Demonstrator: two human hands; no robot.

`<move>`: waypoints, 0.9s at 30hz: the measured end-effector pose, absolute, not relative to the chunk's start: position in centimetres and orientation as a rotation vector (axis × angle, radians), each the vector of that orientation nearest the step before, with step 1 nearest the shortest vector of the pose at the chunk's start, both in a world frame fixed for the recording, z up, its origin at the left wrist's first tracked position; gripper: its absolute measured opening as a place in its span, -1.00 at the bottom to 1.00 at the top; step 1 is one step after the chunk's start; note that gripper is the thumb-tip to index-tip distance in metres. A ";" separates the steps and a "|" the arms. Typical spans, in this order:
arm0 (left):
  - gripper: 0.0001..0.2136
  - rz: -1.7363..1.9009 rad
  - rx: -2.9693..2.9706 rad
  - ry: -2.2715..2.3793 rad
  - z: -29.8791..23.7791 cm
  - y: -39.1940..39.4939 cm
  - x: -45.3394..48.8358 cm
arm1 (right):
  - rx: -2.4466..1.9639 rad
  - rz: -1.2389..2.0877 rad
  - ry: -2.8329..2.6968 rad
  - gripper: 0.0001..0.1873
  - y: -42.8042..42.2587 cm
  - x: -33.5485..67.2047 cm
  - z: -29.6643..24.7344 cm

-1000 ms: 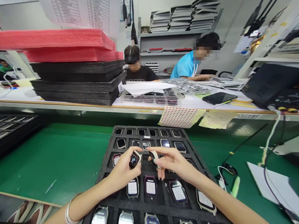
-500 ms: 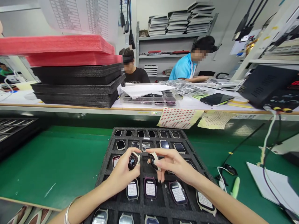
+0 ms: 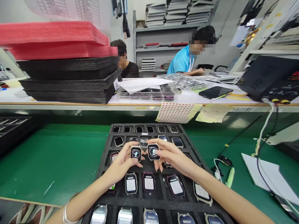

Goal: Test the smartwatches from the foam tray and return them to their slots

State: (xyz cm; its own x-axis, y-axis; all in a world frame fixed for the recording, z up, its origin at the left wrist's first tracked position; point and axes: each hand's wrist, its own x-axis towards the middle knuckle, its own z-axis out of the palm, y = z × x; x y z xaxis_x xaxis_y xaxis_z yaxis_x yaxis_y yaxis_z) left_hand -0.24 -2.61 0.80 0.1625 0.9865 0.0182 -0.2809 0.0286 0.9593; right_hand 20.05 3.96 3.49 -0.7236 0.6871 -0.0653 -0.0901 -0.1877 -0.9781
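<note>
My left hand point(image 3: 126, 157) grips a smartwatch without a strap point(image 3: 135, 153), its lit dial turned up towards me. Beside it, my right hand point(image 3: 169, 154) is closed on a second strapless smartwatch point(image 3: 153, 151), also lit, with a fingertip at its screen. The two watches are side by side, slightly apart, above a black foam tray point(image 3: 161, 203). More watch bodies lie in the tray's compartments, among them a purple-framed one point(image 3: 149, 182) and a silver one point(image 3: 131, 183), both showing a white grid on screen.
Behind the tray runs a raised shelf with black foam trays point(image 3: 70, 90) under red foam sheets point(image 3: 53, 34), a phone point(image 3: 215, 92) and a dark boxy device point(image 3: 268, 79). Cables and a light-green tool point(image 3: 230, 177) lie right on the green mat point(image 3: 70, 149). Two people sit beyond.
Both watches have turned from tilted edgewise to screens facing up towards me, their dials now visible. My hands stay close together over the tray. The camera view has shifted slightly.
</note>
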 end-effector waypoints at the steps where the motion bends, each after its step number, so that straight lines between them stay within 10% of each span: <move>1: -0.62 1.213 1.047 0.867 0.7 -2.6 -0.2 | -0.706 1.958 -1.558 -0.56 4.0 20.1 3.5; 22: -0.71 1.183 1.060 0.817 0.4 -2.8 -0.3 | -0.709 1.824 -1.721 -0.50 3.6 20.0 3.0; 27: -0.69 1.266 1.101 0.849 0.8 -2.5 -0.7 | -0.625 1.865 -1.788 -0.21 3.5 20.1 3.1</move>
State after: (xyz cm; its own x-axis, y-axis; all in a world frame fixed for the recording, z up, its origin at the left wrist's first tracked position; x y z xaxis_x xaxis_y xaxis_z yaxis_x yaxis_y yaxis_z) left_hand -0.70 -2.51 0.77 0.1429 0.9861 0.0846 -0.2965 -0.0389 0.9542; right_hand 20.11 3.46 3.07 -0.7811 0.6244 0.0014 -0.0276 -0.0323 -0.9991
